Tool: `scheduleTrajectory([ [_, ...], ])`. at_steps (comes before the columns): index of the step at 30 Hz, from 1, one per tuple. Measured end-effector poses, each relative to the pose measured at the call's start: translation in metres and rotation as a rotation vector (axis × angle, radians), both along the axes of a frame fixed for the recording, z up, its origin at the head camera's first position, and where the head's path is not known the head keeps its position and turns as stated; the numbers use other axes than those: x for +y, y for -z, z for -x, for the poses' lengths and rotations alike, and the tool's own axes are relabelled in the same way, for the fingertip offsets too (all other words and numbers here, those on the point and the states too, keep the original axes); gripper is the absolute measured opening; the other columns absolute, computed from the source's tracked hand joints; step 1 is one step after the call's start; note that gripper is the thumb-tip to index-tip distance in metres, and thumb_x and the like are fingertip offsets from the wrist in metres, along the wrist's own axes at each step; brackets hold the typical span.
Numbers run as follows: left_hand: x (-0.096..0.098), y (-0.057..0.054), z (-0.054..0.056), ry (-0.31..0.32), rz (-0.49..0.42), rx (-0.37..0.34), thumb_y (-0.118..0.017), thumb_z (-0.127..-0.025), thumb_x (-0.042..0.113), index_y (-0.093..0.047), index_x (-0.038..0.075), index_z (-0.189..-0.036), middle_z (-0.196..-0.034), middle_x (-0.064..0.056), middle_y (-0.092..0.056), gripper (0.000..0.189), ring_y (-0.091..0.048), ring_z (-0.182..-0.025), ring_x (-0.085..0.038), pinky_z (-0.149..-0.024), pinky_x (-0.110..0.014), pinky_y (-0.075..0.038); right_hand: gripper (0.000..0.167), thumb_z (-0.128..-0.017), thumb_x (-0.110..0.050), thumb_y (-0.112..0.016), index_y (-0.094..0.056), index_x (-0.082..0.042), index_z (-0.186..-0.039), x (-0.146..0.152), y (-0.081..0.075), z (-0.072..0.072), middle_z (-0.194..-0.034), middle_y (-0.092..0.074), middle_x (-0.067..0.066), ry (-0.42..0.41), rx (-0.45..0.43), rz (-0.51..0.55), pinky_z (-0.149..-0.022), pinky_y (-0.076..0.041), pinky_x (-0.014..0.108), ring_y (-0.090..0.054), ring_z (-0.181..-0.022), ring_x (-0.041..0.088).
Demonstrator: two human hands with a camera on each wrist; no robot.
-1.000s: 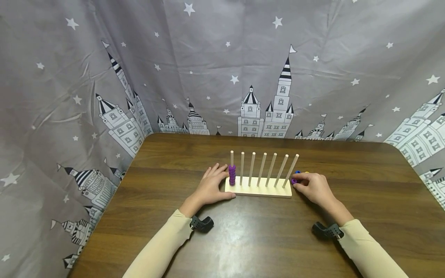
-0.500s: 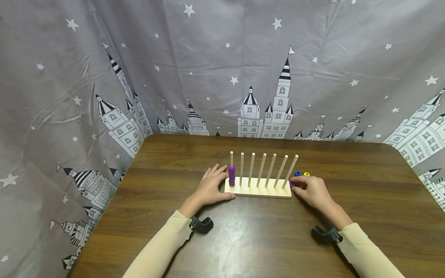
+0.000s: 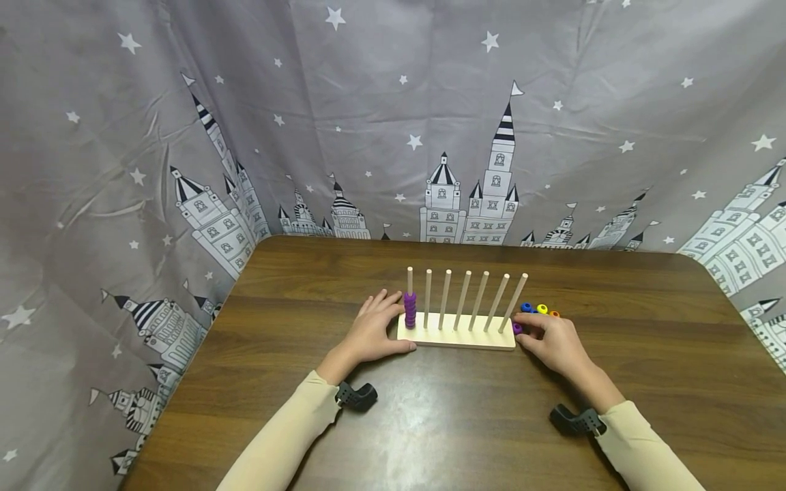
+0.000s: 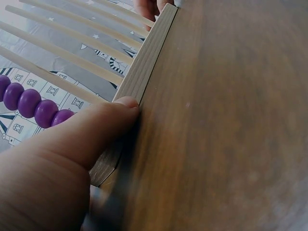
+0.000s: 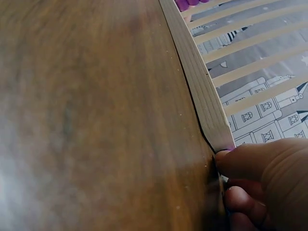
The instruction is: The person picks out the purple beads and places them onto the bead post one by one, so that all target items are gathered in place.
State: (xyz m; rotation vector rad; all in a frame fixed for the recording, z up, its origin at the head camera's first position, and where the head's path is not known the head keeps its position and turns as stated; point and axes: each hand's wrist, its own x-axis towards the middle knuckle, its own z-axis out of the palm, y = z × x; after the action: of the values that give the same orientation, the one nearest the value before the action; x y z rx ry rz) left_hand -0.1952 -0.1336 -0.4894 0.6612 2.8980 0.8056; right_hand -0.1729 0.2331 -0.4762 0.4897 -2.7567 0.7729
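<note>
A pale wooden stand [image 3: 454, 335] with a row of upright pegs lies on the table. Several purple beads [image 3: 410, 310] are stacked on its leftmost peg. My left hand [image 3: 371, 333] rests at the stand's left end, fingers spread and fairly straight, its thumb [image 4: 113, 118] against the front edge. At the stand's right end, my right hand [image 3: 555, 341] pinches a purple bead [image 3: 517, 329] between thumb and forefinger. In the right wrist view that bead is mostly hidden by the thumb [image 5: 250, 161].
Beyond my right hand lie loose beads: a blue bead [image 3: 526, 307], a yellow bead [image 3: 542, 309] and an orange bead [image 3: 555, 314], partly covered by the hand. Behind the wooden table [image 3: 319, 266] hangs a grey curtain [image 3: 368, 123] printed with castles and stars.
My right hand has shifted slightly toward me with the purple bead, uncovering more of the blue, yellow and orange beads. My left hand and the stand keep their places.
</note>
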Motion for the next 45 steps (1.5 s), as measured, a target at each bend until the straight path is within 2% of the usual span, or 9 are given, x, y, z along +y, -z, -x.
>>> scheduleTrajectory([
  [3, 0.0003, 0.0003, -0.0004, 0.001, -0.013, 0.012, -0.081, -0.076, 0.051, -0.061, 0.011, -0.138, -0.163, -0.016, -0.039, 0.077, -0.024, -0.156, -0.042, -0.129, -0.061, -0.011, 0.026, -0.076, -0.003, -0.080, -0.080, -0.005, -0.102, -0.0003, 0.0011, 0.0008, -0.069, -0.070, -0.001, -0.012, 0.018, -0.003, -0.054, -0.041, 0.022, -0.049, -0.059, 0.000],
  [9, 0.0007, 0.0005, -0.0007, 0.007, -0.041, 0.034, -0.082, -0.074, 0.049, -0.063, 0.009, -0.135, -0.161, -0.019, -0.041, 0.076, -0.027, -0.154, -0.045, -0.127, -0.064, -0.013, 0.024, -0.077, -0.002, -0.080, -0.080, -0.003, -0.101, -0.0017, 0.0030, 0.0009, -0.098, -0.080, 0.013, -0.031, 0.040, -0.006, -0.053, -0.040, 0.021, -0.047, -0.058, -0.002],
  [12, 0.0009, -0.0002, -0.0006, 0.005, -0.041, 0.028, -0.082, -0.074, 0.049, -0.062, 0.009, -0.136, -0.161, -0.018, -0.041, 0.076, -0.026, -0.154, -0.045, -0.127, -0.064, -0.013, 0.022, -0.077, -0.002, -0.081, -0.080, -0.004, -0.100, -0.0019, 0.0041, 0.0014, -0.102, -0.080, 0.014, -0.031, 0.042, -0.003, -0.052, -0.040, 0.020, -0.047, -0.058, -0.003],
  [15, 0.0010, -0.0019, -0.0017, 0.001, -0.030, 0.018, -0.082, -0.075, 0.050, -0.062, 0.010, -0.137, -0.162, -0.017, -0.041, 0.076, -0.026, -0.155, -0.043, -0.128, -0.063, -0.013, 0.021, -0.077, -0.002, -0.081, -0.080, -0.004, -0.098, -0.0018, 0.0043, 0.0018, -0.097, -0.080, 0.012, -0.026, 0.035, -0.003, -0.052, -0.040, 0.020, -0.048, -0.058, -0.002],
  [20, 0.0012, -0.0018, -0.0018, 0.000, -0.018, 0.011, -0.082, -0.075, 0.051, -0.062, 0.011, -0.137, -0.162, -0.016, -0.040, 0.076, -0.025, -0.155, -0.043, -0.128, -0.062, -0.012, 0.021, -0.077, -0.002, -0.081, -0.080, -0.005, -0.098, -0.0020, 0.0034, 0.0019, -0.067, -0.070, 0.002, -0.017, 0.029, 0.003, -0.051, -0.038, 0.021, -0.046, -0.056, 0.000],
  [22, 0.0014, -0.0014, -0.0013, -0.001, -0.019, 0.013, -0.082, -0.075, 0.051, -0.062, 0.011, -0.137, -0.162, -0.016, -0.040, 0.076, -0.025, -0.155, -0.043, -0.128, -0.062, -0.012, 0.021, -0.077, -0.002, -0.081, -0.080, -0.006, -0.098, -0.0022, 0.0030, 0.0018, -0.061, -0.064, -0.002, -0.014, 0.028, 0.012, -0.050, -0.038, 0.021, -0.046, -0.055, 0.001],
  [45, 0.0011, -0.0004, -0.0004, -0.003, -0.015, 0.018, -0.082, -0.075, 0.051, -0.062, 0.011, -0.138, -0.163, -0.016, -0.040, 0.077, -0.025, -0.155, -0.043, -0.128, -0.062, -0.012, 0.020, -0.079, -0.007, -0.083, -0.081, -0.006, -0.100, -0.0021, 0.0025, 0.0009, -0.061, -0.060, -0.003, 0.039, -0.016, 0.058, -0.051, -0.035, 0.021, -0.042, -0.057, 0.001],
])
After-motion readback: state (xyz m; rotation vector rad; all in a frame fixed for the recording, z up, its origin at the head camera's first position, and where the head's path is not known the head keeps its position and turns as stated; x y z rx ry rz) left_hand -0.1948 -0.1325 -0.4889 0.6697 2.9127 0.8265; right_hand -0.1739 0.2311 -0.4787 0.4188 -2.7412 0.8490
